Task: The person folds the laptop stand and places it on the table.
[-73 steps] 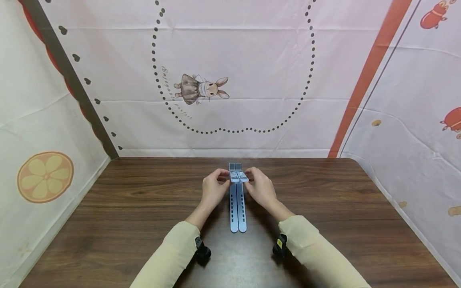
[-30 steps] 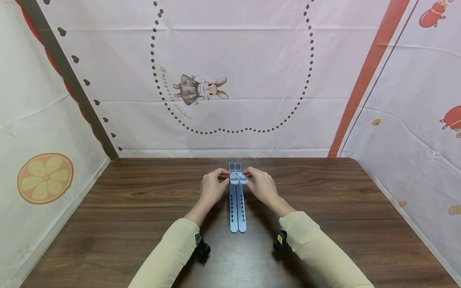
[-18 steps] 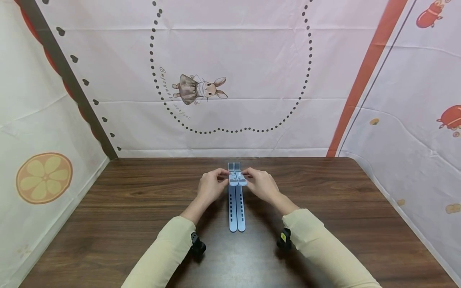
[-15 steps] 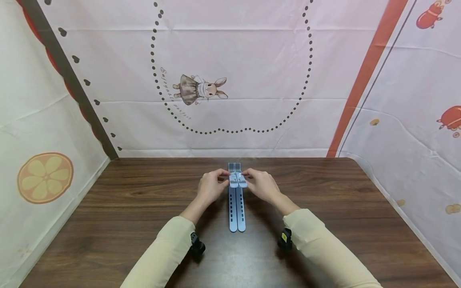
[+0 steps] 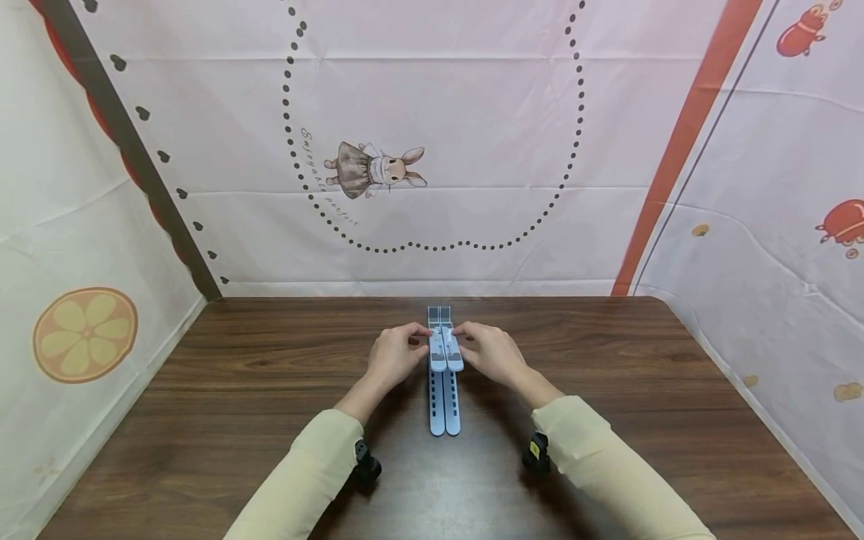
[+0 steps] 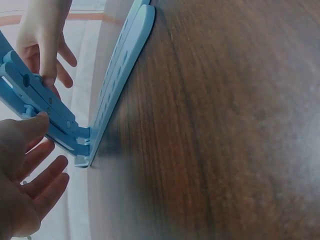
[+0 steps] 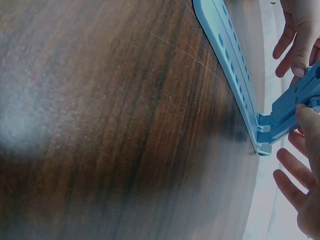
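Note:
A light blue folding laptop stand (image 5: 443,405) stands near the middle of the table, its two slotted base bars lying side by side and pointing toward me. Hinged at the far end, its raised upper part (image 5: 446,354) slants up off the base, as both wrist views show. My left hand (image 5: 394,352) pinches the left side of that upper part between thumb and fingers. On the opposite side, my right hand (image 5: 491,352) pinches it likewise. In the left wrist view the left thumb (image 6: 36,124) presses against the blue bar, while the other fingers spread below.
The brown wooden table (image 5: 270,375) runs back to a pale printed cloth wall (image 5: 472,150); similar cloth hangs at both sides. A small black wrist camera (image 5: 367,461) sits at the left cuff and another black camera (image 5: 536,453) at the right.
The stand's upper part has swung toward me, its near end now covering more of the base bars. Both hands keep their hold and have shifted only slightly. The base has stayed in place.

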Demonstrator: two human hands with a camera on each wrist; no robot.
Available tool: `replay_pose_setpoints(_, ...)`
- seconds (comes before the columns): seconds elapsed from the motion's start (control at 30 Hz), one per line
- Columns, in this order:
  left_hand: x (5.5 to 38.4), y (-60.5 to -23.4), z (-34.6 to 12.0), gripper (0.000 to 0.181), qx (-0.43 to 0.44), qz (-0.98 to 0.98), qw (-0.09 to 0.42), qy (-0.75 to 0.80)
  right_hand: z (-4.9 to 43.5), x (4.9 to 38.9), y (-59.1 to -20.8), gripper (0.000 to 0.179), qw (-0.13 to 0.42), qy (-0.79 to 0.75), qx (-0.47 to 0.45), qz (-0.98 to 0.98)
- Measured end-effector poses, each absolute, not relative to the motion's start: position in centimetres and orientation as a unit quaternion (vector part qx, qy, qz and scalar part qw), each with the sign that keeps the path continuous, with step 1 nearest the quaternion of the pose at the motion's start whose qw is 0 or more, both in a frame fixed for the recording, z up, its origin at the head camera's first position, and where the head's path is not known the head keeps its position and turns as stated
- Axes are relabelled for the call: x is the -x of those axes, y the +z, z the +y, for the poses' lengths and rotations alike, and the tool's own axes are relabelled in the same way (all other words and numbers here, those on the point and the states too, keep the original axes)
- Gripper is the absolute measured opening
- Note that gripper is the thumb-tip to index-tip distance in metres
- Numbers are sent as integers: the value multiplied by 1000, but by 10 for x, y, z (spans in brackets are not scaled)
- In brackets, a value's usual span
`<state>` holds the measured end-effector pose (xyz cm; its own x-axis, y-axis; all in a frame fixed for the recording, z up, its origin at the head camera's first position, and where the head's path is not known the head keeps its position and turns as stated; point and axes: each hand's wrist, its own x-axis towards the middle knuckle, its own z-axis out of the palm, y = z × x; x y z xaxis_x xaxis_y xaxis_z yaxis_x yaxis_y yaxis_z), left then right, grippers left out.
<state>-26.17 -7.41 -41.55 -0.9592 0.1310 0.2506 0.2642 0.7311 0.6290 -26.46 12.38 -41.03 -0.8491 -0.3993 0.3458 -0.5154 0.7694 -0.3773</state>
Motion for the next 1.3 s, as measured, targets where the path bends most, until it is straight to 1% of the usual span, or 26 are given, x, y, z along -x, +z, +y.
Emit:
replay_pose_setpoints(0.3,259,-420,-75,22,117,-933,102,-324,125,263,-417,25,140,226,-267,-926)
replay_pose_setpoints(0.63,257,-423,-74,22,127,-940,116,-295,126,262,-421,26,131,203,-274,-931)
replay_pose_setpoints(1.1,256,-429,-74,22,144,-945,132,-261,127,258,-424,27,155,181,-303,-923)
replay_pose_setpoints(1.3,253,-428,-73,22,153,-949,131,-242,127,258,-425,29,147,170,-303,-926)
